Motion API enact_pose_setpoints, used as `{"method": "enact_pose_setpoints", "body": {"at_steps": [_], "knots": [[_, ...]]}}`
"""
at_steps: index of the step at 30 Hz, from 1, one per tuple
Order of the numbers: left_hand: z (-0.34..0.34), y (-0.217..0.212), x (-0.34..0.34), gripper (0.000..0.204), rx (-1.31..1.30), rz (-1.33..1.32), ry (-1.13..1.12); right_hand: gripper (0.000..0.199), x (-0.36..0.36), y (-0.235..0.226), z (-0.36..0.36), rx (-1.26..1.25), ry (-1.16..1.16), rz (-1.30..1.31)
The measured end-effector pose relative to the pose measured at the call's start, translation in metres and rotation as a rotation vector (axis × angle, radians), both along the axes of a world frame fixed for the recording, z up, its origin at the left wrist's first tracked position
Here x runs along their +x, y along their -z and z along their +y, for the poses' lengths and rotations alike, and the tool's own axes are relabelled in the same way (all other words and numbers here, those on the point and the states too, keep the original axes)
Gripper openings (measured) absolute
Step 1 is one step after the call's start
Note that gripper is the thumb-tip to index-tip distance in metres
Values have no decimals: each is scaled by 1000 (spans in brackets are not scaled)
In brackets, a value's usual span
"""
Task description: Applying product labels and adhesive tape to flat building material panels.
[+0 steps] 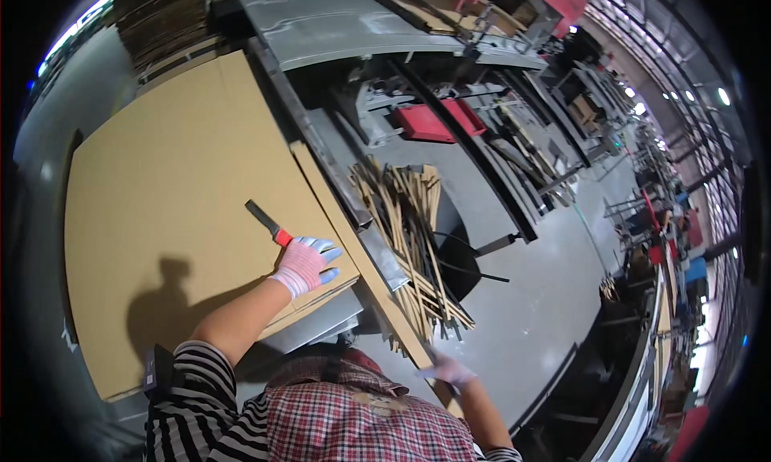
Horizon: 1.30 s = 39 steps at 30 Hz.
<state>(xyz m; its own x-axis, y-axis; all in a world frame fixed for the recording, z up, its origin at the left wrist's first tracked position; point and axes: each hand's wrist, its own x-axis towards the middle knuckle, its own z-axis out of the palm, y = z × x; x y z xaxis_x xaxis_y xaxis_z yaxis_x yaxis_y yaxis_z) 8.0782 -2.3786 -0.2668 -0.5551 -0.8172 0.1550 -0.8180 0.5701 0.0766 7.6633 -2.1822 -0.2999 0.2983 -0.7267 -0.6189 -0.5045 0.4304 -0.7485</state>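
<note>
Red-and-white plaid garment [361, 422]: nearest the camera, filling the bottom middle; it hides whatever lies beneath the torso.

Broad tan cardboard sheet [185, 165]: flat, at left; a dark shadow of head and shoulders falls on it; whether one sheet or a stack, and what carries it, I cannot tell.

Dark flat knife-like tool with a red part [263, 217]: over the sheet, slanting up and left out of the left hand; its red end runs into the glove, so the exact grip is covered.

Left hand, in a pink-and-white knit glove with pale blue tips [301, 267]: over the sheet near its right edge; the fingers look partly curled about the tool, the thumb apart from the forefinger.

Long narrow tan cardboard strip [385, 303]: along the sheet's right edge, running past the near corner; the step looks like parting or clearing this strip; the next move seems to call for a sure hold low down, the blade kept clear.

Loose bundle of thin tan and black strips [408, 253]: right of the long strip; a dark shape beside it is hard to read.

Right hand, in a pale glove [452, 371]: at the strip's lower end; blurred; whether its fingers pinch or merely touch, I cannot tell.
</note>
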Motion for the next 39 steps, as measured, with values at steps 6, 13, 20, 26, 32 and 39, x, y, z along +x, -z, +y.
{"method": "enact_pose_setpoints", "body": {"at_steps": [6,13,20,26,32,39], "knots": [[-1,6,11,49,-43,12,-7,64,-144,-120,248,-89,138,617],[-10,-12,6,49,18,7,-4,58,-178,-29,127,258,312,545],[-16,-11,6,47,73,83,12,77,-133,16,-96,-21,161,648],[-26,-14,-11,45,26,89,6,66,37,-9,-341,-905,120,200],[-41,-11,-20,44,92,247,73,82,243,-61,-454,-692,-238,189],[-59,-27,11,44,145,203,41,91,273,-61,-436,-590,-439,284]]}}
